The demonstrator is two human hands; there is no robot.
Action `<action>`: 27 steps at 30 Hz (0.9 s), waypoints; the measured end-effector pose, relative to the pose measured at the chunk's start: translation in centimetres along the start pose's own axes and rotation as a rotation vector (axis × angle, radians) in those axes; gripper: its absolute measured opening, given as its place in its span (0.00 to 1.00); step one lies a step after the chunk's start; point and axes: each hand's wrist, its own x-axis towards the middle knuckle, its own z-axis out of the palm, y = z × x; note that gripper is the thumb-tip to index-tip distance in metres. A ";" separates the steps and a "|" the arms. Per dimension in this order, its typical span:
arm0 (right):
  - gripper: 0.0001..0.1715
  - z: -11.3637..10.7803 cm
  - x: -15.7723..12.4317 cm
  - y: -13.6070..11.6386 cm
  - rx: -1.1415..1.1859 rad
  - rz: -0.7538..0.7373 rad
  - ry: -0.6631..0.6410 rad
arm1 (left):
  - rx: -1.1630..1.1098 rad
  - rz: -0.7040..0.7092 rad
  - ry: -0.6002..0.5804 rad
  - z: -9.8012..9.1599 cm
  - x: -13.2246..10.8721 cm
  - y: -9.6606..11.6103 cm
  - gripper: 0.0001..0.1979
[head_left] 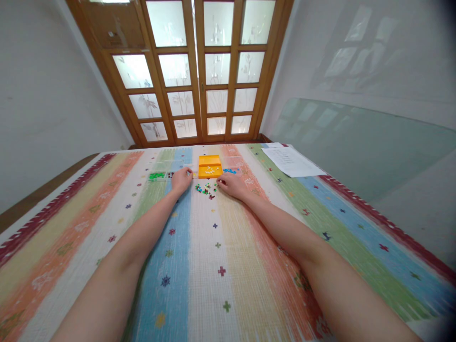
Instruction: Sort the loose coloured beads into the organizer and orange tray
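Both my arms stretch far out over a striped cloth. My left hand (181, 180) rests curled on the cloth just left of a scatter of small coloured beads (205, 189). My right hand (230, 184) lies on the other side of the scatter, fingers pinched together at its edge. What either hand holds is too small to make out. An orange tray (210, 166) with small white pieces in it stands just beyond the beads. A clump of green beads (156, 175) lies to the left, and a few blue ones (230, 170) sit right of the tray.
A sheet of white paper (291, 160) lies at the far right of the cloth (199, 266). Wooden glazed doors (199, 71) stand behind the table. A pane of glass (363, 147) leans against the right wall.
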 end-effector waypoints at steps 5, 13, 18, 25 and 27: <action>0.09 -0.5 -0.2 -2.1 0.113 -0.235 -0.193 | 0.048 -0.044 0.009 -0.2 -0.1 -0.2 0.16; 0.08 -1.1 -0.5 -2.6 0.186 -0.215 -0.312 | 0.061 0.006 -0.007 -0.7 -1.3 -0.2 0.18; 0.07 -0.9 -0.4 -2.8 0.181 -0.221 -0.303 | 0.109 0.060 -0.032 -0.6 -2.1 -0.8 0.18; 0.06 -0.3 -0.3 -2.5 0.094 -0.159 -0.219 | 0.098 0.074 -0.070 -0.4 -2.6 -1.2 0.17; 0.07 -0.1 0.3 -2.0 0.057 -0.101 -0.151 | 0.099 0.088 -0.071 -0.5 -2.6 -1.2 0.17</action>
